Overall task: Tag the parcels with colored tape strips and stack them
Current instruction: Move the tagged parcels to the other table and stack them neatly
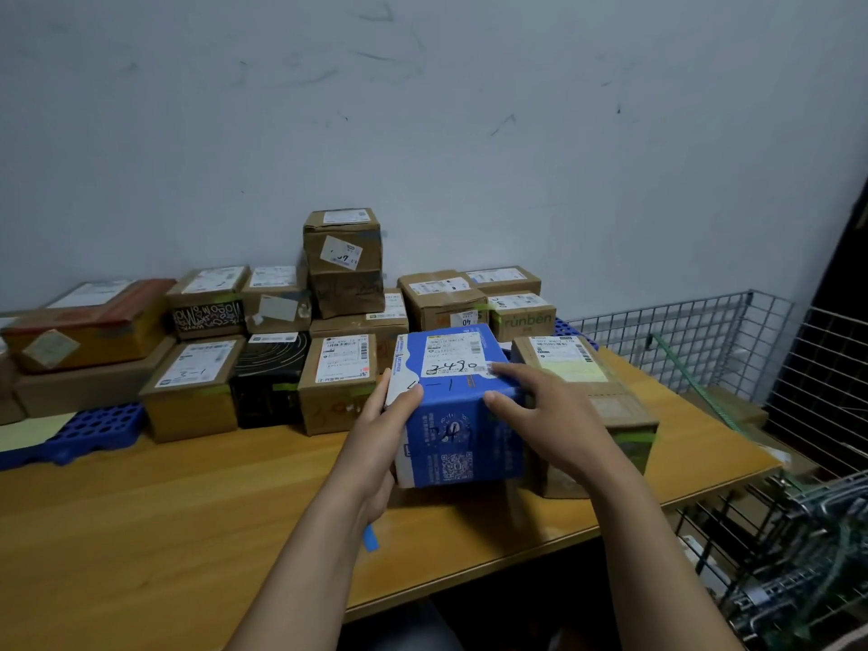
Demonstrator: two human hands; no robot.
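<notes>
Blue-and-white cardboard makes up the parcel (458, 415) held between both hands toward the right end of the wooden table (188, 509), about midway between its front and back edges. Whether its base touches the surface cannot be told. A white shipping label on top bears handwritten numbers. The left hand (380, 439) grips the parcel's left side, thumb curled over the top edge, and a short blue strip (370, 538) sticks out below the heel of that hand. The right hand (545, 411) lies on the top right corner, fingers nearly straight across the top, thumb pressed to the front face. Just beside the parcel, toward the right edge, stands a brown carton (610, 406) with green tape. More labelled parcels (338, 382) crowd the back edge, some stacked.
</notes>
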